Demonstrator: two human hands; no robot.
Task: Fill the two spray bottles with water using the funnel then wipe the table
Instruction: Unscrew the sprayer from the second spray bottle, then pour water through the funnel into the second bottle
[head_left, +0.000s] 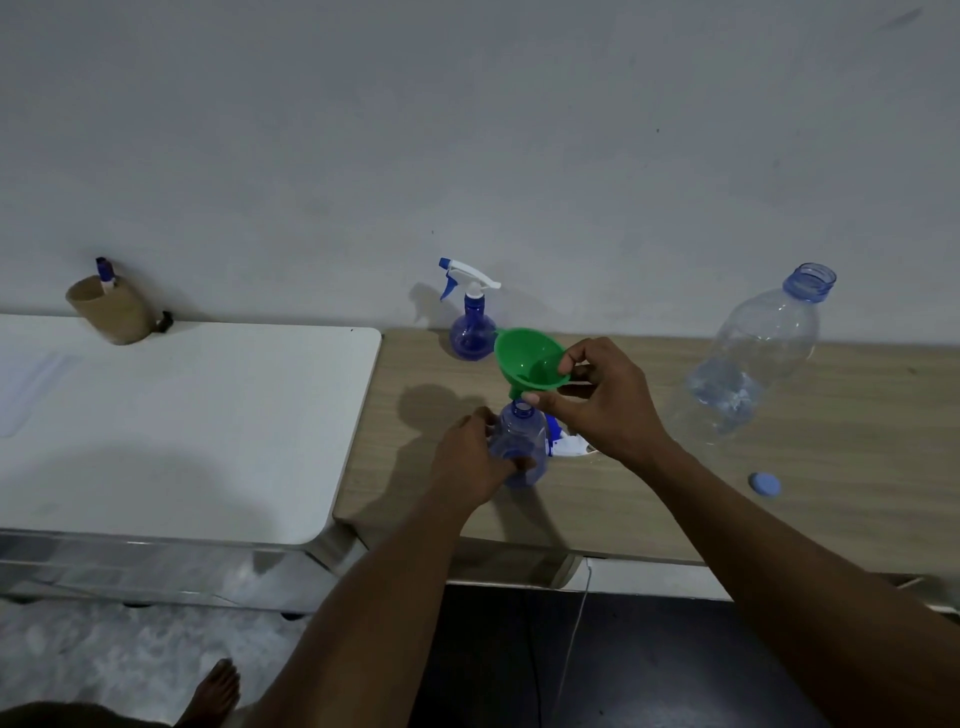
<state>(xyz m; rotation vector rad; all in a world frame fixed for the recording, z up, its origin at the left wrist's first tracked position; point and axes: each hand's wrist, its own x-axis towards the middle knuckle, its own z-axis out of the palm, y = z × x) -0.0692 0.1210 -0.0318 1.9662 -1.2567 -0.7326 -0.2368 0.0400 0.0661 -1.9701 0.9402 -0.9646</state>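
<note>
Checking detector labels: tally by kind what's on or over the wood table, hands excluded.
Spray bottles: 2 (sealed bottle, open bottle)
Funnel: 1
Water bottle: 1
Bottle cap: 1
Loose spray head: 1
Total: 6

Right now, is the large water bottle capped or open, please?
Open: the large water bottle has a bare neck, and a blue cap lies on the table nearby.
</note>
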